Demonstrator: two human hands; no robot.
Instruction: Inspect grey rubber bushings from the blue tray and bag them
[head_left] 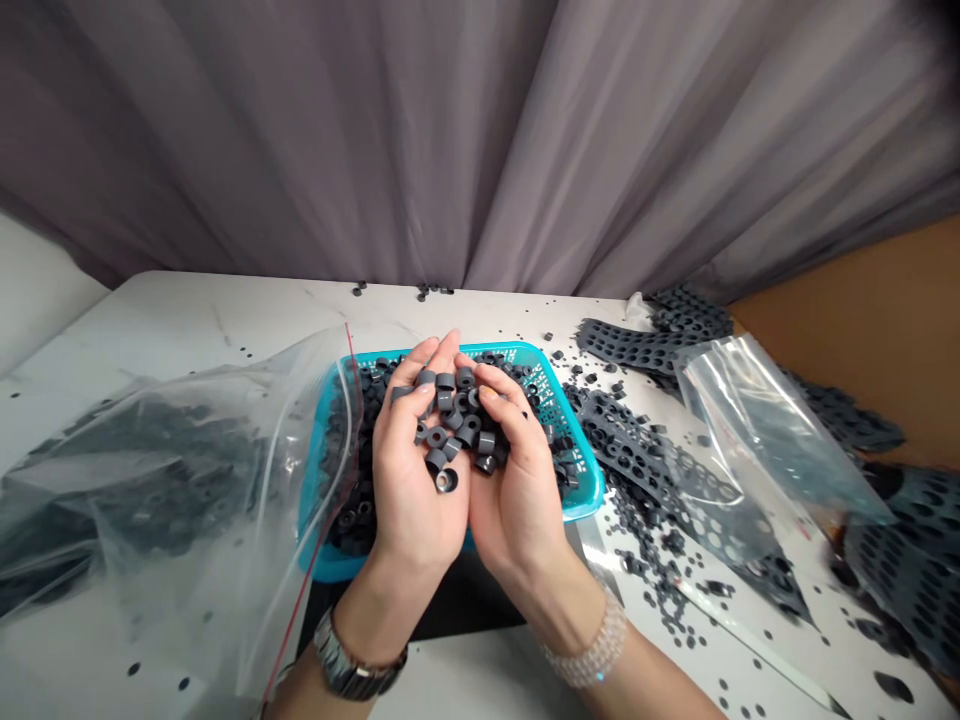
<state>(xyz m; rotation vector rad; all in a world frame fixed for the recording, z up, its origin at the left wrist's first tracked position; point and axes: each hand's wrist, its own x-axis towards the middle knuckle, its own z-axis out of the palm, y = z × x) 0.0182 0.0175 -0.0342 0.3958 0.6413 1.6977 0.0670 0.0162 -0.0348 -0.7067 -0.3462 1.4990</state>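
My left hand (pixel 416 490) and my right hand (pixel 517 480) are cupped side by side, palms up, with a heap of small black ring-shaped pieces (pixel 452 421) between them. The fingers of both curl around the heap, and the thumbs rest on its top. Directly below is a turquoise plastic basket (pixel 589 497), filled with many more of the same short black rings. To the left, a clear zip bag (pixel 225 450) with a red strip leans over the basket's left edge. Black pieces show dimly through it.
Perforated black sheets (pixel 630 345) lie on the right side of the white table (pixel 112 330), with loose black bits scattered around. A clear plastic bag (pixel 780 420) rests over some sheets. Near the right front lies a thin white strip (pixel 750 640). Grey curtains (pixel 420 140) hang behind.
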